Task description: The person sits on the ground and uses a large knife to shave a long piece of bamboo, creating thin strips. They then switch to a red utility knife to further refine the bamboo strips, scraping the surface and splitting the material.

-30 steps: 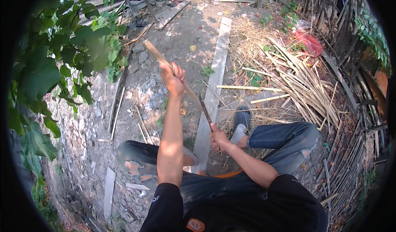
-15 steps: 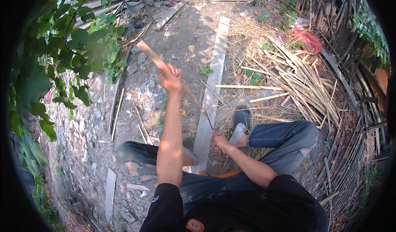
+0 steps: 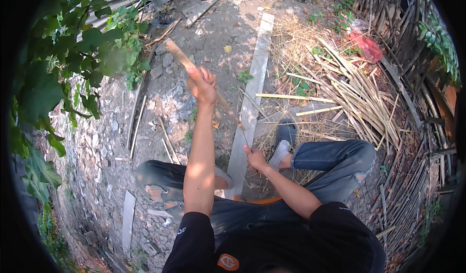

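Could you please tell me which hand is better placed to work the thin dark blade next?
Probably the right hand: it holds the blade close to the near end of the long brown wooden stick, which the left hand holds.

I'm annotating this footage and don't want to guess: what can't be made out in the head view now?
All in the head view:
Thin dark tool: its grip end is hidden inside the right hand.
Wooden stick: a stretch is covered by the left hand.
Tool's tip: too small to tell whether it touches the stick.
Orange thing: mostly hidden by the jeans.
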A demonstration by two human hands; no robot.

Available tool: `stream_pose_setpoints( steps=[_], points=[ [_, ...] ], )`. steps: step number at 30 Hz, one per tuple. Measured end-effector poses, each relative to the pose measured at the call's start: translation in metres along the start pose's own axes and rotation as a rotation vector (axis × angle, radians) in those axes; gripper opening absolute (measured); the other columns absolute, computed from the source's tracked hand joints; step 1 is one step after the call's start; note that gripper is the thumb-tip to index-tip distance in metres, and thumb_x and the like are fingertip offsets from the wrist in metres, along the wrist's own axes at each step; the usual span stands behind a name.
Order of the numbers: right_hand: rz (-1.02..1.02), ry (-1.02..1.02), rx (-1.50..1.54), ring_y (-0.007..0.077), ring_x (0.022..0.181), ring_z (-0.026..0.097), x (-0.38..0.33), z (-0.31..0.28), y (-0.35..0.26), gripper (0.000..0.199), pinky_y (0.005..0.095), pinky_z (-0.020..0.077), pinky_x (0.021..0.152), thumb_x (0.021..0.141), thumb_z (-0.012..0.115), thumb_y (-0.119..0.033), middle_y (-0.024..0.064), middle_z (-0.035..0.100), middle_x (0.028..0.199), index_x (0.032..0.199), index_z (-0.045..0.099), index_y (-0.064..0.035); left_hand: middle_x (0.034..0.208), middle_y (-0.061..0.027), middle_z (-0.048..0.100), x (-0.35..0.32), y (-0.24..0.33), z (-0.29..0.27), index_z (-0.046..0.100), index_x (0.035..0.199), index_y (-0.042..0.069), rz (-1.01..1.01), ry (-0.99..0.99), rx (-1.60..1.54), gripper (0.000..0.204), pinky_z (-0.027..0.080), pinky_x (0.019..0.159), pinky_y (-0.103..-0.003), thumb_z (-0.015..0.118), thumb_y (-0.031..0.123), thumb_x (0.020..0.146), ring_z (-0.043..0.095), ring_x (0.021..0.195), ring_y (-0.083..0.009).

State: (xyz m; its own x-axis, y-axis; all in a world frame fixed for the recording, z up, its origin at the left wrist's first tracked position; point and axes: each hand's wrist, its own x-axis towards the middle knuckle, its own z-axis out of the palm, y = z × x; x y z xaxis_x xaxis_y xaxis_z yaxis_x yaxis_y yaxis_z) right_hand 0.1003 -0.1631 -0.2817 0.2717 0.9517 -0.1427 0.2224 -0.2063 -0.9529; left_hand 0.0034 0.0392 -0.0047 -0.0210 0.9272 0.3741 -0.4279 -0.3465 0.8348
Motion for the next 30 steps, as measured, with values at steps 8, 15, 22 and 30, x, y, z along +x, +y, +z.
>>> stream_pose_setpoints(
  steps=[8, 15, 22, 30],
  points=[
    [0.704, -0.278, 0.366, 0.0194, 0.049, 0.052, 0.023, -0.017, -0.03, 0.057, 0.0367, 0.0411, 0.048, 0.104, 0.049, -0.054, 0.0064, 0.05, 0.058, 0.077, 0.053, -0.0039, 0.056, 0.0051, 0.026, 0.005, 0.007, -0.027, 0.032, 0.068, 0.014, -0.021, -0.017, -0.06, 0.071, 0.019, 0.045, -0.027, 0.035, 0.08, 0.095, 0.023, 0.047, -0.0075],
    [-0.383, 0.071, -0.005, 0.0321, 0.054, 0.058, -0.019, -0.002, -0.081, 0.05, 0.0439, 0.0432, 0.056, 0.106, 0.047, -0.046, 0.0132, 0.058, 0.064, 0.084, 0.053, -0.0018, 0.055, 0.0051, 0.026, 0.003, 0.003, -0.026, 0.031, 0.068, 0.015, -0.024, -0.014, -0.041, 0.07, 0.02, 0.044, -0.027, 0.035, 0.08, 0.095, 0.023, 0.046, -0.0082],
    [0.686, -0.24, 0.021, 0.0249, 0.047, 0.055, -0.013, -0.014, 0.064, 0.068, 0.0443, 0.0453, 0.047, 0.101, 0.046, -0.064, 0.0126, 0.057, 0.063, 0.077, 0.058, -0.0018, 0.058, 0.0046, 0.025, 0.002, 0.012, -0.047, 0.029, 0.067, 0.016, -0.085, -0.065, -0.097, 0.072, 0.019, 0.045, -0.026, 0.028, 0.082, 0.095, 0.022, 0.049, -0.0099],
    [0.234, 0.05, 0.27, 0.018, 0.041, 0.044, 0.016, -0.005, -0.004, 0.057, 0.0368, 0.0375, 0.039, 0.106, 0.044, -0.056, 0.0022, 0.046, 0.057, 0.083, 0.054, -0.0046, 0.054, 0.0043, 0.025, -0.001, 0.029, -0.073, 0.031, 0.065, 0.016, -0.133, -0.089, -0.201, 0.071, 0.019, 0.042, -0.026, 0.027, 0.079, 0.098, 0.022, 0.046, -0.0093]
  ],
)
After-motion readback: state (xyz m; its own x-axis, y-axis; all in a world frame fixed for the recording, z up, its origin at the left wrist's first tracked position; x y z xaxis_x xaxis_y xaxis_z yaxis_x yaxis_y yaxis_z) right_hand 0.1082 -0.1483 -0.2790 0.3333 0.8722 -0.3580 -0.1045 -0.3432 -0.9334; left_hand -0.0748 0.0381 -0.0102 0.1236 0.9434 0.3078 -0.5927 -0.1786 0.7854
